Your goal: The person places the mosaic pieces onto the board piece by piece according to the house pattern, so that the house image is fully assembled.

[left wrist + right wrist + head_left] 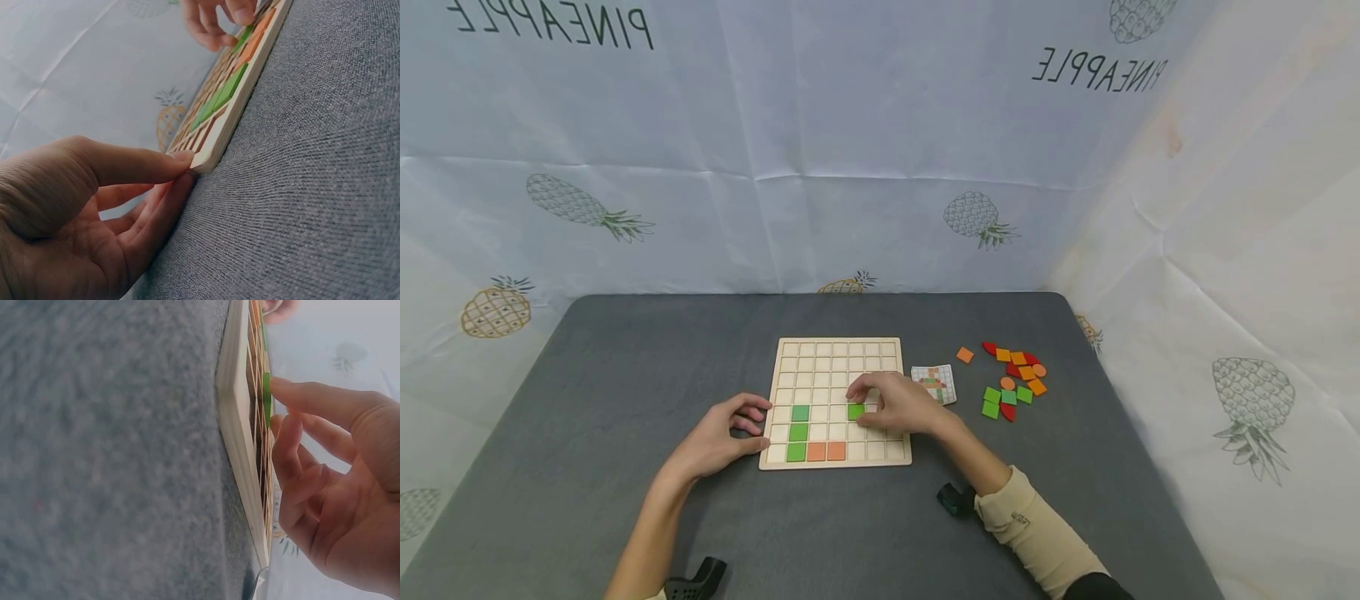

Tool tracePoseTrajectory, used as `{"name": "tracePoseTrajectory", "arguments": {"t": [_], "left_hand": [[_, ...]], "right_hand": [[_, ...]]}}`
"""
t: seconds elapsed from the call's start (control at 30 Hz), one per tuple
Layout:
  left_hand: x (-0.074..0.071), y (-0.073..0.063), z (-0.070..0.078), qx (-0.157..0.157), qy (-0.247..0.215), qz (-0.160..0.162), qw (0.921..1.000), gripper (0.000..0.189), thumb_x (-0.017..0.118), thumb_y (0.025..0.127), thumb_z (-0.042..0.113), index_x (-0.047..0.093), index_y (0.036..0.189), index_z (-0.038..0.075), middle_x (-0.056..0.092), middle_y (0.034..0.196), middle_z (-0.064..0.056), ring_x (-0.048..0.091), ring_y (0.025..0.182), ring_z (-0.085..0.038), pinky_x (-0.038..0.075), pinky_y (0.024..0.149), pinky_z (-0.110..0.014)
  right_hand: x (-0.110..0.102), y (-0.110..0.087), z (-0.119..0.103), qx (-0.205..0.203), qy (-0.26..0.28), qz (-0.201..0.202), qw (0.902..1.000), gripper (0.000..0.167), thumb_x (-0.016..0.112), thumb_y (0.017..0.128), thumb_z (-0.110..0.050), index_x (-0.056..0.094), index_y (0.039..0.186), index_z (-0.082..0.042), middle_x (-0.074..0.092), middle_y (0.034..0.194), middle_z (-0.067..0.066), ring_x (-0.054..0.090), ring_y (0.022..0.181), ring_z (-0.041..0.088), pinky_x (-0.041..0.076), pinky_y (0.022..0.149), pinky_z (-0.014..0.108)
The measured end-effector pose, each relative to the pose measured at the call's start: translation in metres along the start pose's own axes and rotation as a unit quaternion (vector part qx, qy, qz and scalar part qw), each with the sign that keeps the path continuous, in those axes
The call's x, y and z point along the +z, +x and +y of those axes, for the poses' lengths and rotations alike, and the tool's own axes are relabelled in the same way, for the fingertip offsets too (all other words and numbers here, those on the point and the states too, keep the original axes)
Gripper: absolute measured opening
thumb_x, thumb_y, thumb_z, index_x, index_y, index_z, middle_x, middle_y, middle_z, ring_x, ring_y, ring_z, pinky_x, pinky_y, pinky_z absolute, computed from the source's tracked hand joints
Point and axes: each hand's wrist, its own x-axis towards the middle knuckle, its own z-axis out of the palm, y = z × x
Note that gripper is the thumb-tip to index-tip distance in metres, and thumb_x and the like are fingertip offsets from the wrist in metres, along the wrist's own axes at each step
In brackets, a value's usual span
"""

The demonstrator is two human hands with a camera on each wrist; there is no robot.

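Note:
A wooden grid board (831,364) lies on the grey table. Its near left edge is held by my left hand (718,437), the thumb (172,164) on the rim and the fingers against the side. Over the right half of the board, my right hand (898,402) pinches a green square tile (855,412) between thumb and fingertips. In the right wrist view, this tile (267,400) sits at the grid's surface. Green tiles (797,432) form a column at the board's left, with two orange tiles (825,452) beside the lowest one.
A small pattern card (946,383) lies to the right of the board, partly behind my right hand. Farther right are loose pieces: orange squares (965,355), green squares (990,410), orange circles (1039,370) and red pieces (1007,412). A pineapple-printed curtain (865,125) hangs behind the table.

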Motion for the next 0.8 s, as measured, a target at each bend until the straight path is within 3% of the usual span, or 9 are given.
{"name": "tracePoseTrajectory", "arguments": {"t": [0.27,0.43,0.8], "left_hand": [[0.0,-0.001,0.001,0.001,-0.002,0.0,1.0,0.053,0.086,0.09,0.007,0.062,0.137,-0.001,0.063,0.118,-0.017,0.065,0.094,-0.013,0.055,0.08,-0.024],[0.0,-0.001,0.001,0.005,-0.005,-0.001,1.0,0.055,0.086,0.09,0.007,0.061,0.138,-0.003,0.063,0.119,-0.018,0.065,0.095,-0.015,0.054,0.079,-0.024],[0.0,-0.002,-0.002,0.014,-0.007,-0.003,0.9999,0.058,0.086,0.092,0.006,0.059,0.141,-0.005,0.063,0.122,-0.02,0.064,0.099,-0.019,0.053,0.079,-0.026]], "right_hand": [[-0.001,0.0,-0.001,0.014,-0.01,0.006,0.9998,0.032,0.084,0.094,-0.013,0.075,0.125,-0.013,0.076,0.109,0.002,0.058,0.067,0.003,0.048,0.067,0.021],[-0.007,-0.003,0.0,0.008,0.012,-0.001,0.9999,0.034,0.083,0.094,-0.012,0.073,0.127,-0.009,0.076,0.109,0.005,0.058,0.067,0.004,0.049,0.066,0.021],[-0.024,-0.024,0.006,0.028,0.046,0.012,0.9985,0.036,0.083,0.097,-0.017,0.073,0.129,-0.008,0.074,0.113,0.008,0.056,0.063,0.007,0.049,0.062,0.022]]}}
